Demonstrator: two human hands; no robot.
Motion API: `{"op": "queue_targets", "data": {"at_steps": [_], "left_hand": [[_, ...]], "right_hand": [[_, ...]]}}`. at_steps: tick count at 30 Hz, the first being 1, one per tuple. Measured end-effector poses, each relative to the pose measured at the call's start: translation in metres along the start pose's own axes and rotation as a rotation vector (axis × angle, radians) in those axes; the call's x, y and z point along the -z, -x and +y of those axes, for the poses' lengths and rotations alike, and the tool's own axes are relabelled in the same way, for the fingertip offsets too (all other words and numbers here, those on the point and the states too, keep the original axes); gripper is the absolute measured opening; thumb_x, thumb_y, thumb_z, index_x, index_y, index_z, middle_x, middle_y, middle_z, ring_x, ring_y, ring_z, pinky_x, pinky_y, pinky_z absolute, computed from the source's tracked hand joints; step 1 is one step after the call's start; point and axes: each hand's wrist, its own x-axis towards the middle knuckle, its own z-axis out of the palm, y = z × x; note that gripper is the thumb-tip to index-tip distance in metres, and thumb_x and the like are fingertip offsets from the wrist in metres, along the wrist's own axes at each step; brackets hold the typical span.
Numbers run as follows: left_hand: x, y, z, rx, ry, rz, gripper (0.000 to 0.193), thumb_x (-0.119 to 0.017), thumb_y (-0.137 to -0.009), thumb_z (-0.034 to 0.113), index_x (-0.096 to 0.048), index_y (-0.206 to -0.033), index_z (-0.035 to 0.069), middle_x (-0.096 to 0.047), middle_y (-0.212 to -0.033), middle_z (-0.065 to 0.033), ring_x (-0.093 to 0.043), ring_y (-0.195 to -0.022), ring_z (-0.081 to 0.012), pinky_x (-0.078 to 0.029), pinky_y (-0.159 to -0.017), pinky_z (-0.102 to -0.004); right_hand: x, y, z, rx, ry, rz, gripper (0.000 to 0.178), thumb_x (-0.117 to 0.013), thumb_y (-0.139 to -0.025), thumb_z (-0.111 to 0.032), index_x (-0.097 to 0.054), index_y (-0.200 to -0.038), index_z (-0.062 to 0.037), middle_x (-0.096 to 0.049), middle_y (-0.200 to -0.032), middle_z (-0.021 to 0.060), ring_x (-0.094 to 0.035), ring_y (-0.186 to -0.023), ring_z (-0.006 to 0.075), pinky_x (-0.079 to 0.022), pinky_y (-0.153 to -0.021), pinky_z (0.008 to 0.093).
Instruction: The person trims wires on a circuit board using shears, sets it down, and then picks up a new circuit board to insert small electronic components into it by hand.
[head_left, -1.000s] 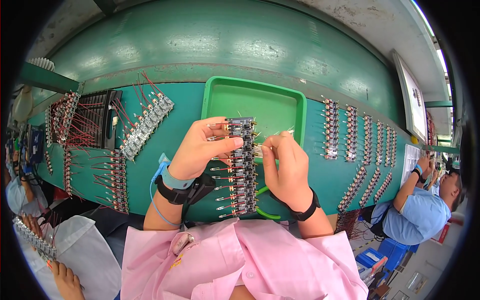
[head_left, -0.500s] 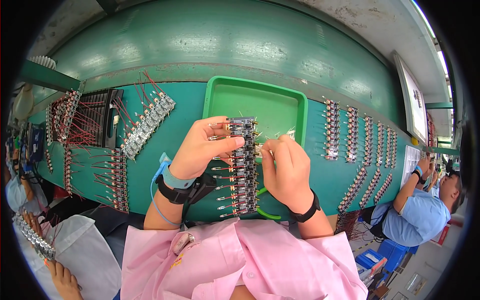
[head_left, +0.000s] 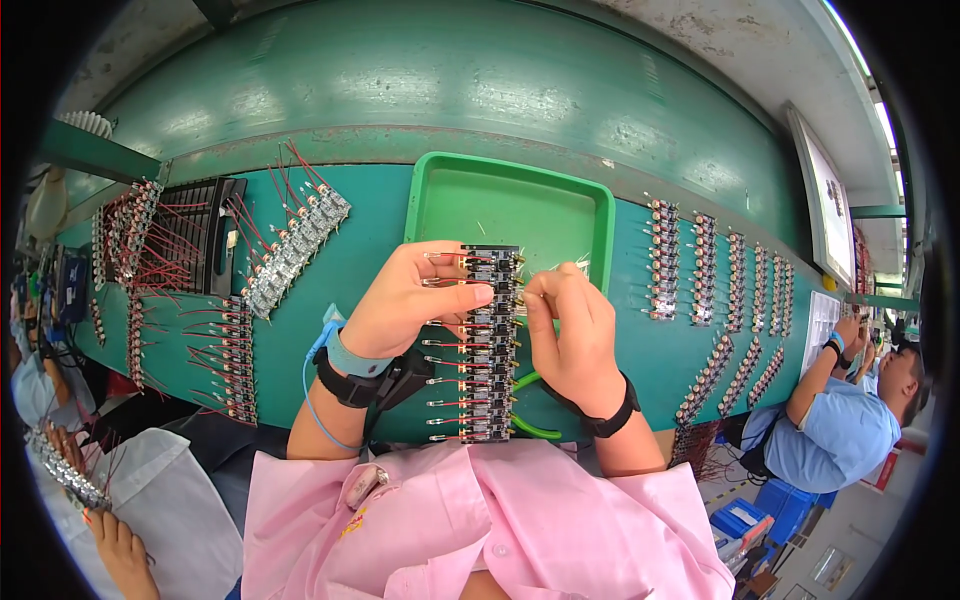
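My left hand [head_left: 415,300] grips the upper part of a long strip of small circuit boards [head_left: 490,350], its thumb lying across the front. Thin red wires with small tips stick out from the strip's left side, and short pins line its right. Close by the right edge of the strip, my right hand [head_left: 575,325] has its thumb and fingers pinched together; whatever is between them is too small to make out. Beyond both hands lies a shallow green tray [head_left: 425,205] with thin cut-off leads in it. A curved green handle [head_left: 537,430] shows below my right hand, its tool mostly hidden.
More board strips [head_left: 300,250] with red wires lie on the left, near a black slotted rack [head_left: 225,240]. Several rows of strips [head_left: 663,260] stand to the right. One co-worker [head_left: 850,400] sits at far right; another person's hand [head_left: 120,550] is at lower left.
The strip has straightened upright and shifted slightly down and right in my left hand. My right hand stays pinched beside its edge, barely moved.
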Motion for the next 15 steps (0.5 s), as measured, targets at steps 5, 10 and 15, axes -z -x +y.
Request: {"op": "queue_targets", "data": {"at_steps": [5, 10, 15], "left_hand": [[0.0014, -0.0009, -0.0023, -0.01, -0.08, -0.017, 0.027, -0.063, -0.074, 0.007, -0.057, -0.099, 0.0, -0.061, -0.082, -0.004, -0.055, -0.064, -0.0068, -0.046, -0.051, -0.0195], [0.0071, -0.0005, 0.0014, -0.04, -0.031, 0.004, 0.025, -0.063, -0.074, 0.008, -0.057, -0.098, 0.0, -0.06, -0.082, -0.0043, -0.057, -0.064, -0.0081, -0.047, -0.051, -0.0204], [0.0083, 0.0015, 0.0, -0.048, 0.005, 0.037, 0.024, -0.063, -0.075, 0.008, -0.057, -0.097, 0.0, -0.061, -0.081, -0.0048, -0.057, -0.062, -0.0088, -0.048, -0.049, -0.0205]], "right_hand": [[-0.0003, 0.0001, -0.0011, -0.068, -0.092, -0.007, 0.012, -0.054, -0.072, 0.006, -0.047, -0.08, 0.0005, -0.048, -0.066, 0.0104, -0.049, -0.056, 0.0248, -0.039, -0.049, 0.0321], [0.0041, 0.0062, -0.0031, -0.121, -0.198, 0.078, 0.005, -0.05, -0.08, 0.001, -0.045, -0.079, -0.0002, -0.043, -0.065, 0.0042, -0.037, -0.054, 0.0116, -0.031, -0.05, 0.0224], [-0.0013, 0.0097, -0.005, -0.129, -0.329, 0.045, 0.006, -0.051, -0.079, 0.001, -0.045, -0.08, -0.0002, -0.043, -0.064, 0.0049, -0.036, -0.051, 0.0125, -0.031, -0.048, 0.0235]]}}
